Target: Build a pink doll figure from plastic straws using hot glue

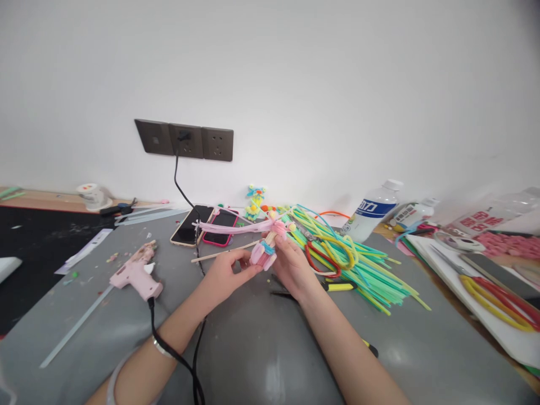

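Both hands hold a small pink craft figure (264, 254) of fuzzy pipe cleaners, with a blue band around it and yellow bits at its top. My left hand (230, 271) pinches its lower left side. My right hand (293, 264) is closed around its right side, with the thumb near the middle. Long pale-pink pipe cleaners (236, 227) stretch out to the left from its upper part. A thin wooden stick (219, 252) lies just left of the figure; whether it is attached I cannot tell.
At left lies a pink glue gun (137, 277), its black cord (177, 355) passing by my left forearm. Two phones (192, 226) lie behind. Green and yellow pipe cleaners (363, 264) are heaped at right, near a water bottle (373, 211), scissors (493, 298) and yellow-handled pliers (340, 286).
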The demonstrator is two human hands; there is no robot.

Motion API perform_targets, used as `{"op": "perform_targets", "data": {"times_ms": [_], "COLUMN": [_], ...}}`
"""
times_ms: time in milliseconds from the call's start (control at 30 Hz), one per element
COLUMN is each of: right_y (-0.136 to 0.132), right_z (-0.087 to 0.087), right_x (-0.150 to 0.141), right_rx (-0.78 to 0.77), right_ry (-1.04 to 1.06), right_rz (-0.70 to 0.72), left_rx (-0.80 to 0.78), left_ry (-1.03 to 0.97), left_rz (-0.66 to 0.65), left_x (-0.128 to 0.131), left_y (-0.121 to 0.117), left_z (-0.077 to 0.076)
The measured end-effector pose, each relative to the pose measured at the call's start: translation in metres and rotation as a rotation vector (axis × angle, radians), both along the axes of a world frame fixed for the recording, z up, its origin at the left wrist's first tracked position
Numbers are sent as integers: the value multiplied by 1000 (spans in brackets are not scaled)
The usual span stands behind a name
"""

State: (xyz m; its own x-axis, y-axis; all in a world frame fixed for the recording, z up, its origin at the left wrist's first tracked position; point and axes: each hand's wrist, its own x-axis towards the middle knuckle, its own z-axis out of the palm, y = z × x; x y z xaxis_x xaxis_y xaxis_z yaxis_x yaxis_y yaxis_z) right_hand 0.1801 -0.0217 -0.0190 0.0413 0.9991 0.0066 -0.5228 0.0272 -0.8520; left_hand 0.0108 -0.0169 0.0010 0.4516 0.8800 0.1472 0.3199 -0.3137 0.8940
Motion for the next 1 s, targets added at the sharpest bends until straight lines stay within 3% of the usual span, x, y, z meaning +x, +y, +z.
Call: {"op": "perform_targets", "data": {"times_ms": [167, 333, 700, 867, 1000], "right_y": [1, 5, 7, 8, 8], "right_z": [13, 14, 10, 8, 8], "right_x": [12, 26, 27, 30, 29], "right_rx": [99, 115, 87, 75, 74], "right_ry": [-218, -421, -536, -512, -534], "right_rz": [-62, -196, -247, -298, -312], "left_rx": [-11, -50, -68, -18, 119], "left_ry": [3, -60, -354, -445, -505], "left_rz": [36, 123, 207, 386, 543], "left_x": [-2, -4, -5, -7, -9], "left_y": [1, 5, 11, 11, 9], "left_z": [4, 2, -10, -8, -1]}}
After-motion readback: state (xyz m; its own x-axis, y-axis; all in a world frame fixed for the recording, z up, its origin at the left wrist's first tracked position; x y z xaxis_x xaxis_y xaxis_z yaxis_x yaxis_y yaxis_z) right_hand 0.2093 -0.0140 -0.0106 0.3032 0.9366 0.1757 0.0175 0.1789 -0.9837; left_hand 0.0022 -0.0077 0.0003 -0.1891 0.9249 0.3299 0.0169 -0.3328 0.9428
